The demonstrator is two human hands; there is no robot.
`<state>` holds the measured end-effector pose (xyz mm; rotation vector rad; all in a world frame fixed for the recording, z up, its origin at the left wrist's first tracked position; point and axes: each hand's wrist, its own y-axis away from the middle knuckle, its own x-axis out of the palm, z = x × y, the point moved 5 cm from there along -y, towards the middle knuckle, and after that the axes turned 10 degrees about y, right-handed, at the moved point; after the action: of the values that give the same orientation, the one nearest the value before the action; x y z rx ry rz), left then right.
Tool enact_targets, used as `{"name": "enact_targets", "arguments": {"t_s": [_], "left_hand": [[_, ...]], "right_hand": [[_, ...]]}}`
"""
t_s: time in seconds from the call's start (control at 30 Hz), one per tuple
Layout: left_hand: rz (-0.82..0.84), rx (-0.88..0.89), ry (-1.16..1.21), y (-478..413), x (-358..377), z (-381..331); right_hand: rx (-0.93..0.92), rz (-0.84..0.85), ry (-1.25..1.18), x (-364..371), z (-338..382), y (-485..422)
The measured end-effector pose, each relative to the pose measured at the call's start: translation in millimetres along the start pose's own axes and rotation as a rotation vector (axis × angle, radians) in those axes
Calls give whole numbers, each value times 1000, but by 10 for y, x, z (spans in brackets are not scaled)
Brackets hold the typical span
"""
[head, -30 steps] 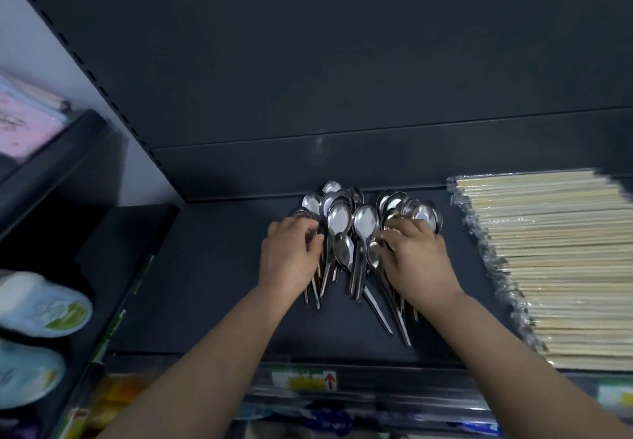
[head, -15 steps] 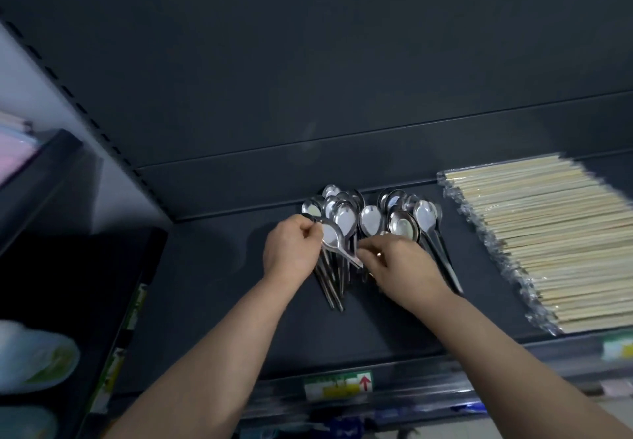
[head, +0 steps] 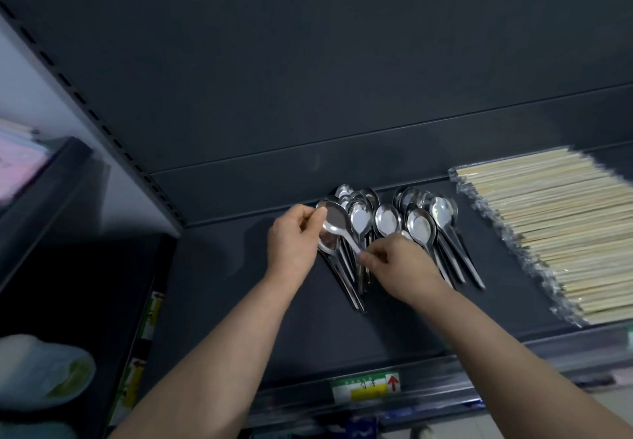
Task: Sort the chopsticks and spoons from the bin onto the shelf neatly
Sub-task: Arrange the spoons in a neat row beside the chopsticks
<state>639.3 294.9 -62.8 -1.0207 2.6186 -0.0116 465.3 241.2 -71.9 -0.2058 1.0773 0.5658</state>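
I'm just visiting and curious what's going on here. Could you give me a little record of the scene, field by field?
place: dark shelf
spoons: metal pile at the shelf's middle, bowls toward the back wall
chopsticks: wrapped stack to the right of the spoons, apart from them
left hand: pinching the bowl end of one spoon
right hand: pinching that spoon's handle end
held spoon: lying crosswise over the left part of the pile
shelf edge: price tag with a red arrow
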Motion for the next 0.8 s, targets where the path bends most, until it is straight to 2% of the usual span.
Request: {"name": "enact_targets", "arguments": {"t_s": [0.13,0.2,0.3,0.4,0.5,0.7,0.8], "left_hand": [[39,-76,43,26,30,138],[107,-78,-2,73,117,146],[204,-35,-110,150,316,50],[268,53,-304,221,561,-114],[336,68,-490,333,839,-213],[242,5,-690,440,1122,-241],[226,-37,-654,456,1204,-268]], "right_hand": [[137,-66,-328,-54,-139,-38],[184,-106,-377,-111,-237,-16],[238,-147,-284,-225,-441,61],[285,-107,-221,-295,-670,142],[339,-63,-203,-325,-888,208],[326,-2,-180,-368,-1198,306],[302,24,-219,-382,-1256,290]]}}
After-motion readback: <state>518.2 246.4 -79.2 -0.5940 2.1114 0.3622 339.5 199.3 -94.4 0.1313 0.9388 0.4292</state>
